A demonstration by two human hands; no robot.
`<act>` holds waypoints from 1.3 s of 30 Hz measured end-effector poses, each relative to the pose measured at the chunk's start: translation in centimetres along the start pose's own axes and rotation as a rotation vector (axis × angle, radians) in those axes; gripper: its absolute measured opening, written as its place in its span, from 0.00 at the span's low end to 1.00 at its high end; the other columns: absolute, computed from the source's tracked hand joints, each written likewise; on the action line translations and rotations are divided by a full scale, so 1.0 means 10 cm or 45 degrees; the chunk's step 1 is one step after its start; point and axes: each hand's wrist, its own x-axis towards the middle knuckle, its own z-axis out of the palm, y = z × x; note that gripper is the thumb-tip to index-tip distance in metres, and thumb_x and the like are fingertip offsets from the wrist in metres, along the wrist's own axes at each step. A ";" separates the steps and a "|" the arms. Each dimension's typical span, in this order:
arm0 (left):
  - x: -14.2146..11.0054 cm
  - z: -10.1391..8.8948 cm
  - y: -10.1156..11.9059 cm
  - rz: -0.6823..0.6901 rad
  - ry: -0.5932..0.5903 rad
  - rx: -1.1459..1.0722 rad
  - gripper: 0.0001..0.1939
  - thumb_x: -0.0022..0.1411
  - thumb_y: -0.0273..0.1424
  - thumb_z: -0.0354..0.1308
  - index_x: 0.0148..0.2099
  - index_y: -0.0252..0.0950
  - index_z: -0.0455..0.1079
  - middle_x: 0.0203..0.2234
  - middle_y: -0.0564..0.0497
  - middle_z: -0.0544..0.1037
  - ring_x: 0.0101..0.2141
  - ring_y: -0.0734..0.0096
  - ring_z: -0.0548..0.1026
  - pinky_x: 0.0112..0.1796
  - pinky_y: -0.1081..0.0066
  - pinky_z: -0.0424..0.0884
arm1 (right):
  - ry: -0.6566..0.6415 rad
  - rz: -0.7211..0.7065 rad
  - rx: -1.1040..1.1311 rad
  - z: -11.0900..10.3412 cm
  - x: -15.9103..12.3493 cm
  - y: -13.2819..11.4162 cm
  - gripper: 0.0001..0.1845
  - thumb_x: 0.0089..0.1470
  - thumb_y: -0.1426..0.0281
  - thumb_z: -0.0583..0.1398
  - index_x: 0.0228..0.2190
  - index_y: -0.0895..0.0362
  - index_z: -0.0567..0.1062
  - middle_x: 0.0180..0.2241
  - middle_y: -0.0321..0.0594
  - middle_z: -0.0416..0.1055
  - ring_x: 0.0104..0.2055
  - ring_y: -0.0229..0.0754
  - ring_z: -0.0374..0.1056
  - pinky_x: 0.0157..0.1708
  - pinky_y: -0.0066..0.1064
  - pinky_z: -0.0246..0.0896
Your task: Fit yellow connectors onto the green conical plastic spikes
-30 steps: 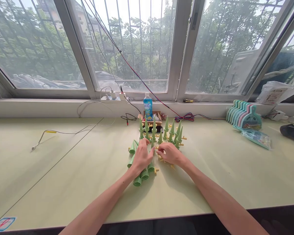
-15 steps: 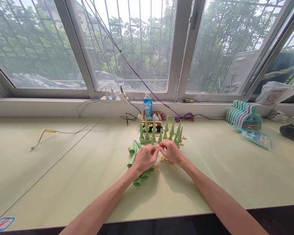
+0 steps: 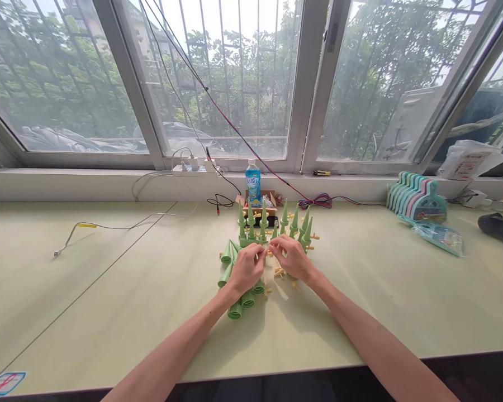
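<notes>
My left hand [image 3: 248,269] is closed in a pinch above the loose green plastic cones [image 3: 225,277]; whatever lies between its fingertips is hidden. Just to its right, my right hand [image 3: 292,258] pinches a small yellow plastic piece [image 3: 270,252], partly covered by the fingers. A narrow gap separates the two sets of fingertips. Behind the hands, several green pointed posts [image 3: 264,220] stand upright with yellow pegs sticking out of their sides. Several loose yellow pieces [image 3: 279,272] lie on the table below my right hand.
A blue drink bottle [image 3: 253,183] stands by a small cardboard box [image 3: 270,211] at the back. Cables [image 3: 318,200] run along the wall side. Pastel plastic hanger-like items [image 3: 419,198] and a bagged piece [image 3: 438,237] are at the right, on the pale table [image 3: 109,312].
My hands have drawn slightly apart: the fingertips met before, and now a small gap shows between them. The left hand shifted a little to the left.
</notes>
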 end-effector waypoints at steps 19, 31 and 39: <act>0.00 -0.04 0.07 -0.149 0.214 -0.055 0.08 0.65 0.35 0.51 0.36 0.36 0.65 0.29 0.52 0.71 0.21 0.75 0.63 0.26 0.72 0.62 | 0.096 0.023 0.099 -0.01 0.01 -0.04 0.09 0.62 0.69 0.53 0.32 0.56 0.72 0.30 0.39 0.68 0.29 0.39 0.63 0.32 0.31 0.62; 0.00 0.00 -0.09 -0.166 0.030 0.000 0.11 0.63 0.33 0.51 0.43 0.36 0.72 0.36 0.47 0.78 0.21 0.72 0.68 0.25 0.71 0.65 | 0.167 0.113 0.104 -0.02 0.02 -0.02 0.11 0.63 0.66 0.53 0.33 0.56 0.71 0.31 0.40 0.69 0.30 0.40 0.64 0.33 0.32 0.62; 0.00 -0.03 -0.06 -0.203 0.061 -0.075 0.08 0.64 0.33 0.50 0.36 0.36 0.67 0.35 0.48 0.78 0.16 0.79 0.59 0.21 0.73 0.59 | 0.155 0.148 0.140 -0.01 0.01 -0.02 0.11 0.63 0.65 0.52 0.33 0.56 0.71 0.29 0.39 0.70 0.29 0.40 0.64 0.31 0.31 0.60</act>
